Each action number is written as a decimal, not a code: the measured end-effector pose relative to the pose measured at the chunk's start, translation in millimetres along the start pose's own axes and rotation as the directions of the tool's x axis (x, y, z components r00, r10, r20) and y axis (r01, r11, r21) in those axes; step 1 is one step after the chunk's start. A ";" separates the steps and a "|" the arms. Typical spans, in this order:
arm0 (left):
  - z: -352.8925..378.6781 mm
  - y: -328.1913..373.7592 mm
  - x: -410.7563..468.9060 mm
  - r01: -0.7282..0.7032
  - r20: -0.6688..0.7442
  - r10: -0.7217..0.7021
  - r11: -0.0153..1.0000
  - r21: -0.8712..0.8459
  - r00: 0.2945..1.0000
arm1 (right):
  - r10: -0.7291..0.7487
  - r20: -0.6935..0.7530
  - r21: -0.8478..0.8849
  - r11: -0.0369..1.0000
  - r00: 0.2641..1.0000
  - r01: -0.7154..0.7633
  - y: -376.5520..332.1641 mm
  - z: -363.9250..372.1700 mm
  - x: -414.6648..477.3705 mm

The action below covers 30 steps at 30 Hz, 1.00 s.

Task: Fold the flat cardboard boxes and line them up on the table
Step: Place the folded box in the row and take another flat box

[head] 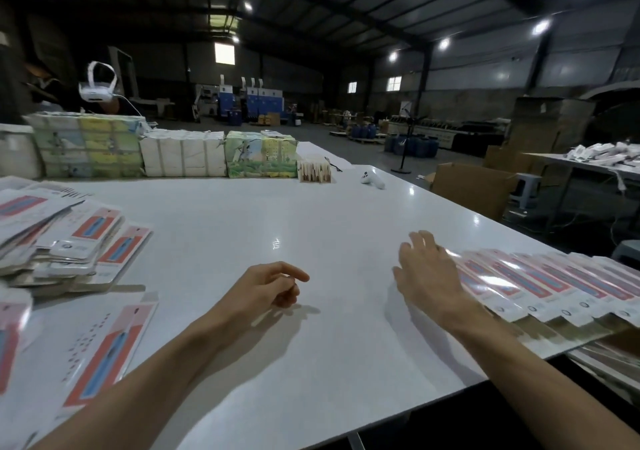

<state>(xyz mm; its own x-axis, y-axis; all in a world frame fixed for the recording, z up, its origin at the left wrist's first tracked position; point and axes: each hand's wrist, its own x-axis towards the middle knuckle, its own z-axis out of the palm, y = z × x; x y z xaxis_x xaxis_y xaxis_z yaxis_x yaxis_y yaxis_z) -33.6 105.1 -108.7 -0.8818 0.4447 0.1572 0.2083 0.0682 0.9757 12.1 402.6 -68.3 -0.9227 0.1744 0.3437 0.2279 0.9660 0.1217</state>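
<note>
R fingers (pixel 420 241) straight + spread, nothing clasped. Right hand (pixel 426 276) lies flat on the left end of the row of boxes (pixel 554 283), looks like contact, squaring it up. L fingers (pixel 294 274) loosely curled, thumb near index, nothing in them. Left hand (pixel 270 285) idles over bare table (pixel 242 214), well left of the row.

Step, my read: last folded box just seated in the row, between boxes now. Row = folded boxes overlapping like shingles, running right from the R hand, near ends reaching the table's near edge.

Next: need another blank. Stock is far left of the row: messy pile of flat boxes (pixel 69 241), plus one flat box (pixel 104 356) nearer the person. L hand is closer, so grab w/ L, pop it open, tuck flaps, set it at the row's left end. Watch for pulling 2 blanks at once, they're glossy.

Containers: brown carton (pixel 467 190) on the floor beyond the row, top open, contents not visible. Strapped bundles (pixel 183 153) far beyond the row, at the table's back, wrapped, can't tell what's inside.
</note>
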 end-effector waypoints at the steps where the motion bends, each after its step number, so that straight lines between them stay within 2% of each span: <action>1: 0.8 0.2 -1.1 -0.006 -0.004 0.006 1.000 0.014 1.000 | -0.066 -0.041 0.055 0.996 0.997 0.069 -20.9 -3.1 5.7; 3: 2.3 1.8 -3.6 -0.033 -0.062 0.034 0.999 0.014 0.997 | -0.179 -0.117 0.202 0.959 0.977 0.200 -68.0 -10.9 15.8; 5: -0.9 5.7 -3.7 -0.109 -0.200 0.105 0.994 -0.005 0.974 | -0.242 -0.189 0.352 0.888 0.952 0.296 -115.8 -16.9 23.8; 8: -13.8 9.6 -2.7 -0.170 -0.432 0.183 0.983 0.070 0.883 | -0.246 -0.238 0.574 0.745 0.940 0.340 -173.8 -14.7 26.1; 10: -22.1 11.3 -6.1 -0.111 -0.519 0.200 0.974 0.199 0.831 | -0.244 -0.212 0.687 0.651 0.946 0.322 -195.9 -3.3 24.8; 11: -26.5 13.6 -8.1 -0.058 -0.527 0.194 0.963 0.263 0.827 | -0.261 -0.204 0.716 0.617 0.943 0.326 -201.9 3.2 24.4; 15: -54.6 39.7 -12.1 0.166 -0.434 0.011 0.914 0.369 0.901 | -0.263 -0.243 0.792 0.502 0.934 0.348 -200.8 21.5 28.5; 16: -64.9 48.3 -15.0 0.242 -0.426 -0.029 0.856 0.456 0.904 | -0.256 -0.247 0.798 0.493 0.935 0.346 -198.5 24.3 29.0; 17: -74.8 57.0 -20.4 0.327 -0.424 -0.071 0.753 0.571 0.903 | -0.247 -0.236 0.816 0.475 0.940 0.330 -197.0 26.8 29.4; 19: -91.1 70.9 -37.4 0.471 -0.435 -0.184 0.425 0.773 0.881 | -0.225 -0.196 0.870 0.409 0.954 0.275 -196.5 28.5 30.9; 21: -99.4 79.2 -57.9 0.520 -0.471 -0.314 0.092 0.849 0.824 | -0.223 -0.166 0.905 0.352 0.961 0.238 -196.6 28.2 31.6; 22: -102.9 81.4 -69.9 0.525 -0.502 -0.368 -0.042 0.850 0.783 | -0.231 -0.163 0.913 0.333 0.959 0.235 -198.3 28.1 31.7; 23: -105.3 82.1 -78.8 0.516 -0.522 -0.400 -0.133 0.846 0.753 | -0.237 -0.167 0.911 0.334 0.957 0.241 -197.8 27.2 32.5; 24: -108.0 81.7 -87.8 0.515 -0.546 -0.419 -0.195 0.835 0.726 | -0.244 -0.165 0.914 0.327 0.956 0.242 -198.5 26.7 32.2; 26: -112.5 78.3 -100.3 0.542 -0.592 -0.432 -0.247 0.803 0.681 | -0.241 -0.142 0.938 0.278 0.960 0.209 -198.9 27.2 31.6; 29: -119.6 72.7 -107.1 0.594 -0.630 -0.420 -0.230 0.770 0.653 | -0.244 -0.127 0.949 0.253 0.962 0.189 -199.4 26.5 29.8; 30: -122.4 70.9 -107.4 0.615 -0.631 -0.426 -0.194 0.764 0.649 | -0.243 -0.124 0.951 0.247 0.962 0.185 -198.7 26.1 29.3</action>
<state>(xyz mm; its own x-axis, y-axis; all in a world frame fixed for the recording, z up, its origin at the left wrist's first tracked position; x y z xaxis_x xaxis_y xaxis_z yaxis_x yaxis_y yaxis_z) 24.0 -47.1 -37.6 -0.9278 -0.3036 -0.2170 -0.2597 0.9428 -0.2088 -68.4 220.7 -106.6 -0.9046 -0.0907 0.4164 -0.4100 0.4521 -0.7922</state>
